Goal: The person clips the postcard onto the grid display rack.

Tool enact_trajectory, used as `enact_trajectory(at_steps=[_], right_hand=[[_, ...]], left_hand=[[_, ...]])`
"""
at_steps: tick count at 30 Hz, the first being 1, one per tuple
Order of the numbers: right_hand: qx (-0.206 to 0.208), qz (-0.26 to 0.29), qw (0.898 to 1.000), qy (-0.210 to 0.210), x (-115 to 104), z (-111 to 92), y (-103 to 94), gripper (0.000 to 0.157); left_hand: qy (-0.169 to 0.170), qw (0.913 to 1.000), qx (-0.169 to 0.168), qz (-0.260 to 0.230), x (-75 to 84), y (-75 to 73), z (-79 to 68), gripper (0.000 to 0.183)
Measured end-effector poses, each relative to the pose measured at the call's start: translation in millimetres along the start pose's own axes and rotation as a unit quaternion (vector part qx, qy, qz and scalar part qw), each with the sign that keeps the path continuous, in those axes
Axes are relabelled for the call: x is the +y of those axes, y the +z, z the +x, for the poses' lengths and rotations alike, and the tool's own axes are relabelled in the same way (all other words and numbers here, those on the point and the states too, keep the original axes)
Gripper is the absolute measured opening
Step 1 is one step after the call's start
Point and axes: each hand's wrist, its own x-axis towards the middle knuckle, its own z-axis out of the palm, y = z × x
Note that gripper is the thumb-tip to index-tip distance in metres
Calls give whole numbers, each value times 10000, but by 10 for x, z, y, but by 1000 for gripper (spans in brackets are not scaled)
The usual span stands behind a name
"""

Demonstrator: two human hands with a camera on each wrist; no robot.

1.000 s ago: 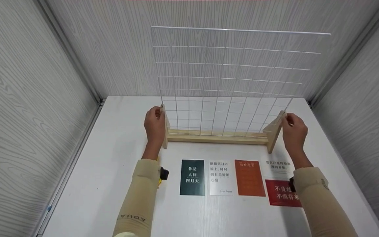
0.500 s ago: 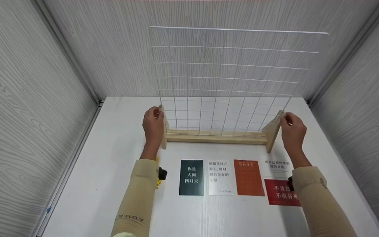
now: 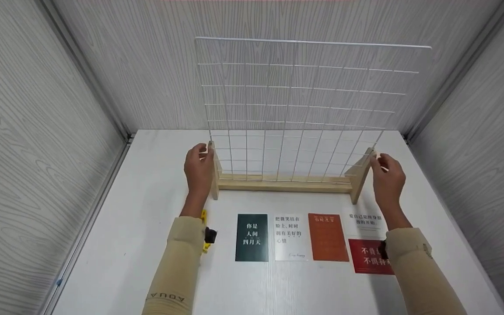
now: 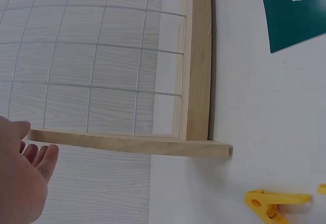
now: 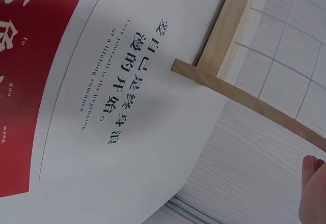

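Note:
A white wire grid panel (image 3: 313, 42) stands upright in a pale wooden stand, its lower edge along the base bar (image 3: 285, 187). My left hand (image 3: 199, 170) is at the top of the left wooden side piece (image 4: 127, 143), thumb close to its tip. The left wrist view shows its fingers loosely bent, apart from the wood. At the top of the right side piece (image 3: 359, 179) is my right hand (image 3: 388, 179), thumb and index finger slightly parted. Only some fingertips (image 5: 309, 172) of it show in the right wrist view, beside the wood.
In front of the stand lie dark green (image 3: 252, 253), white (image 3: 291, 248), orange (image 3: 328, 243) and red (image 3: 361, 265) cards, plus another white card (image 3: 365, 231). A yellow clip (image 4: 290, 198) lies near my left forearm. Wood-grain walls (image 3: 278, 17) enclose the table.
Fingers of both hands have loosened and parted slightly at the tops of the side pieces. The stand and grid remain in place; the whole head view has shifted a little.

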Motion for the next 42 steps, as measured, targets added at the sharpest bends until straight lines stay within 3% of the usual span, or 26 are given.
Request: enact_trajectory(at_steps=[10,15,20,30,36,42], right_hand=[[-1,125,9999,-58,-49,-340,107,41],[-389,190,9985,-337,-144,-580,284,37],[-1030,219,9928,-574,-276,-836,464,38],[-2012,262,9762,-767,-417,-1271,819,35],[-2691,96,9600,-760,-498,-1547,1034,39],[-3143,-297,9455,-803,-523,-1753,1214,38]], left_hand=[[301,9995,-122,-53,-49,-172,-156,32],[353,9993,-121,-61,-72,-295,-274,31],[360,9992,-192,33,-161,-403,-435,29],[-546,9955,-535,554,-434,-573,-800,33],[-1259,9824,-863,1073,-514,-649,-939,37],[-1495,9692,-1324,1439,-570,-678,-1012,42]])
